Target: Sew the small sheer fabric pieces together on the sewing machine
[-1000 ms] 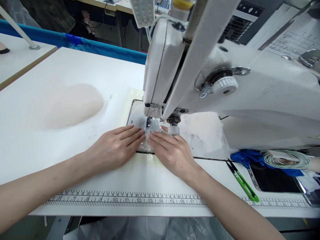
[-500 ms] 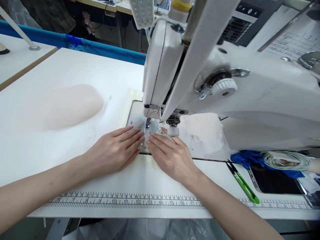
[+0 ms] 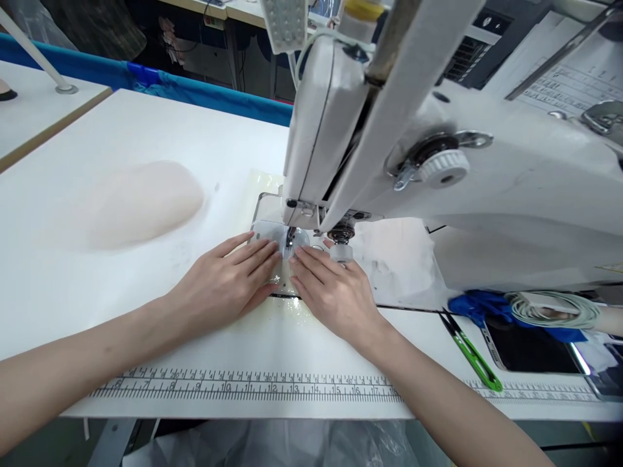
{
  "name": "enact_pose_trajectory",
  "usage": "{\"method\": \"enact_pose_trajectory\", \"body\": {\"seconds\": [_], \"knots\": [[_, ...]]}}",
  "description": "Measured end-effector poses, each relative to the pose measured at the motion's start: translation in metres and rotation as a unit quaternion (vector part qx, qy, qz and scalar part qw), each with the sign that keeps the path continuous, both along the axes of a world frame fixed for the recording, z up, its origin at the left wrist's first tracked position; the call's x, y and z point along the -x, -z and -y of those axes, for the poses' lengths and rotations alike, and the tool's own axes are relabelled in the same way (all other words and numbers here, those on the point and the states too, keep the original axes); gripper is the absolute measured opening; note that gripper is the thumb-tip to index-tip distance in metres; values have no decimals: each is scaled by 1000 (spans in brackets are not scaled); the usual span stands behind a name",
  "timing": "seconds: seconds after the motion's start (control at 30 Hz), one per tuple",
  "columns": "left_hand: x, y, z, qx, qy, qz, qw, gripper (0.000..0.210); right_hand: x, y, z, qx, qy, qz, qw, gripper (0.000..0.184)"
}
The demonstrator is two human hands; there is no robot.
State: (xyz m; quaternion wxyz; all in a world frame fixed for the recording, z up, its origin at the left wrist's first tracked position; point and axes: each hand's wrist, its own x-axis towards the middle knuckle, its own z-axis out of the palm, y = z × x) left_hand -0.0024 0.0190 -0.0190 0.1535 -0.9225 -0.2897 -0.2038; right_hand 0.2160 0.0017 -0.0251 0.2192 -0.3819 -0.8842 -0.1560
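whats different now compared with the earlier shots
The left hand and right hand have both slid slightly forward, toward the presser foot, and the left fingers are spread a little wider. Nothing is visibly picked up or let go. The pale beige piece, green snips and phone stayed put.

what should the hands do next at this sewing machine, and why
I'd probably ease the left hand and right hand slightly back toward the body: both lie palm-down, one on each side, with fingers extended toward the presser foot, and their tips look very near it. Any material beneath them is hard to make out.
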Motion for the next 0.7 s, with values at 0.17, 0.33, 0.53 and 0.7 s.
{"method": "enact_pose_trajectory", "body": {"seconds": [0.17, 0.33, 0.53, 0.7], "knots": [[0, 0, -1, 3, -1, 3, 1000, 32, 0, 0, 0, -3, 5, 7, 1000, 22], [-1, 1, -5, 22, -9, 10, 1000, 35, 2, -3, -1, 3, 13, 3, 1000, 24], [-1, 4, -11, 13, -9, 9, 1000, 40, 2, -2, -5, 2, 27, 21, 999, 26], [-1, 7, -19, 48, -22, 17, 998, 42, 1, -4, -6, 33, 31, 25, 999, 26]]}}
